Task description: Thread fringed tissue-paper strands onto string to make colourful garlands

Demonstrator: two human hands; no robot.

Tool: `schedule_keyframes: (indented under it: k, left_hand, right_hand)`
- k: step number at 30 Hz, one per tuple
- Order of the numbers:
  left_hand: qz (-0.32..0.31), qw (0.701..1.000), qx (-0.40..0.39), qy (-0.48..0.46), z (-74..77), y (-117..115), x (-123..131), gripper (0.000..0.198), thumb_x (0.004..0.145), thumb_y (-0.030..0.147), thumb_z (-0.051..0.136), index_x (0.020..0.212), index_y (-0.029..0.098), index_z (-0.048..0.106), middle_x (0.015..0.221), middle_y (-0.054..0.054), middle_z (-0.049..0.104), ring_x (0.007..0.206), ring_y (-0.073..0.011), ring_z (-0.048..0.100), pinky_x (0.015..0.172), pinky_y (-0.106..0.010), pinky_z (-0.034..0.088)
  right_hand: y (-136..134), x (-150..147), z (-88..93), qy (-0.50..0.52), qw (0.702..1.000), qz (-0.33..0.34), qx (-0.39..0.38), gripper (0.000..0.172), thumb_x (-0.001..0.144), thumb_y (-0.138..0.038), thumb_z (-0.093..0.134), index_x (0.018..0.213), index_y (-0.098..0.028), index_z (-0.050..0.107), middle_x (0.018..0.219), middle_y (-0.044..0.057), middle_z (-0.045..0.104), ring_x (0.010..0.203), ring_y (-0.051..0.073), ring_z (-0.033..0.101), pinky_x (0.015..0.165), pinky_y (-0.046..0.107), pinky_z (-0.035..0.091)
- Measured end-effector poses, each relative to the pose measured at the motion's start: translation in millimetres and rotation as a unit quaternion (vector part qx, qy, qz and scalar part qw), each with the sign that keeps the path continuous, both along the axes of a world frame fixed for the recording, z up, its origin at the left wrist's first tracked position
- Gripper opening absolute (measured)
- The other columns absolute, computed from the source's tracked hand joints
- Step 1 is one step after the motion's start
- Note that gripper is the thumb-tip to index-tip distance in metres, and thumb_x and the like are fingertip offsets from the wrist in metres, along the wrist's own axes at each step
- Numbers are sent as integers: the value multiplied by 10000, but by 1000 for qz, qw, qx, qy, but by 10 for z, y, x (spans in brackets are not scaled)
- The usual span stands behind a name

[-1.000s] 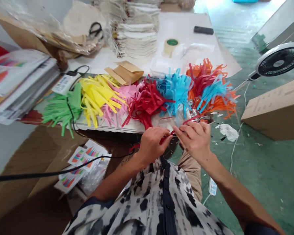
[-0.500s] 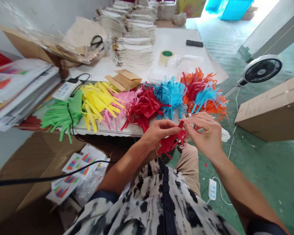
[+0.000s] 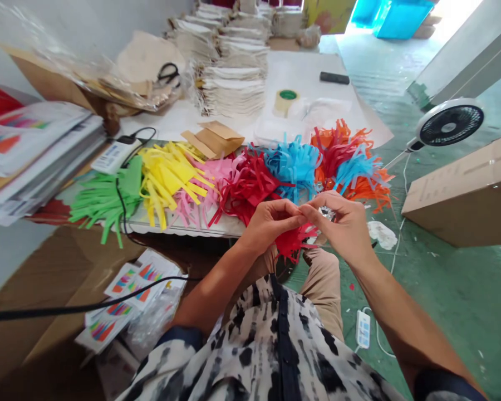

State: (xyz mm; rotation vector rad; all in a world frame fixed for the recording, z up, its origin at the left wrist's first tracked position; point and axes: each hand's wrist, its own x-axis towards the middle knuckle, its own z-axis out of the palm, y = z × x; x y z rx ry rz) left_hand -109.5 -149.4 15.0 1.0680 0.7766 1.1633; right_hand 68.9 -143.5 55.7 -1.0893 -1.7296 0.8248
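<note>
A red fringed paper tassel (image 3: pixel 292 242) hangs below my two hands, in front of the table edge. My left hand (image 3: pixel 269 225) pinches its top, thumb against fingers. The fingertips of my right hand (image 3: pixel 344 225) meet the left ones at the same spot and cover the tassel's top end. Something shiny and silver, like crumpled foil (image 3: pixel 327 213), shows under the curled fingers of my right hand. Just beyond the hands lie a bunch of red tassels (image 3: pixel 253 181) and a blue bunch (image 3: pixel 294 164).
Along the table's front are green (image 3: pixel 106 195), yellow (image 3: pixel 171 172), pink and orange tassels. Behind are a kraft envelope (image 3: pixel 212 139), a tape roll (image 3: pixel 286 102), stacked white bundles (image 3: pixel 234 92) and scissors (image 3: pixel 167 73). A fan (image 3: pixel 448 127) and a cardboard box (image 3: pixel 463 189) stand at right.
My fingertips have come together over the red strip that showed between them. The red tassel, spread out before, now hangs more gathered. My right hand has shifted slightly left.
</note>
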Motion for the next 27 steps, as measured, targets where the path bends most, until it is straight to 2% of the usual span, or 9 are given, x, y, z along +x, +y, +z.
schedule_keyframes:
  k: [2,5,7,10,11,14,18,21,27]
  left_hand:
    - [48,996,56,55,18,-37,-25,363,805,488,897,752,169,731,786,-14,679,739,-124,604,719,-256,487]
    - [153,961,169,155,65,-110,-135,250,902,414,820,783,202,759,885,-54,729,887,-176,667,855,-316,533]
    - [94,967,200,125,57,-133,-247,228,923,390,800,795,207,757,928,-80,749,935,-201,702,894,-349,555]
    - [-110,979,164,49,-50,-82,-392,309,884,429,835,746,181,711,880,-88,740,840,-205,721,808,-342,572]
    - [-117,979,145,79,-96,-50,-420,308,888,410,830,733,173,707,865,-82,728,822,-194,710,789,-325,560]
    - [-13,977,111,179,-190,40,-447,245,913,320,799,736,162,739,850,-62,711,812,-159,676,782,-280,522]
    - [-27,993,105,56,-186,112,-452,203,841,315,885,776,154,780,877,-84,761,847,-177,719,813,-283,559]
    - [19,997,72,34,-209,165,-463,194,816,310,909,770,159,796,860,-79,768,817,-165,712,801,-277,563]
    - [72,997,-40,10,-281,224,-470,239,734,298,963,854,169,801,870,-45,776,822,-143,711,794,-244,567]
  right_hand:
    - [42,-45,6,-21,999,-15,27,293,905,-436,810,692,-242,756,741,0,742,761,176,651,782,344,495]
    - [271,-105,-11,-15,1000,-17,16,335,921,-472,783,682,-241,743,718,0,739,707,171,651,724,335,498]
    - [576,-155,-24,-10,998,-57,37,311,922,-487,773,726,-246,758,745,2,750,698,173,658,693,326,504]
    - [1227,-292,-45,-63,984,-114,124,277,930,-487,745,797,-246,782,827,25,786,786,208,698,761,349,547]
    - [1473,-357,-57,-95,977,-123,143,268,948,-468,716,826,-241,791,870,38,803,842,227,716,813,365,560]
    - [2196,-589,-124,-249,951,-128,129,248,977,-389,644,947,-223,826,1004,79,833,1025,284,738,988,424,545]
    - [2907,-875,-257,-426,901,-85,16,292,947,-333,641,1145,-242,836,1137,90,829,1133,302,734,1020,421,545]
    - [3153,-998,-339,-480,875,-57,-33,279,843,-315,752,1104,-281,846,1136,64,827,1119,291,735,990,403,569]
    - [3212,-997,-397,-479,873,-87,-25,205,840,-334,763,1006,-263,860,1112,97,826,1087,319,734,970,429,569]
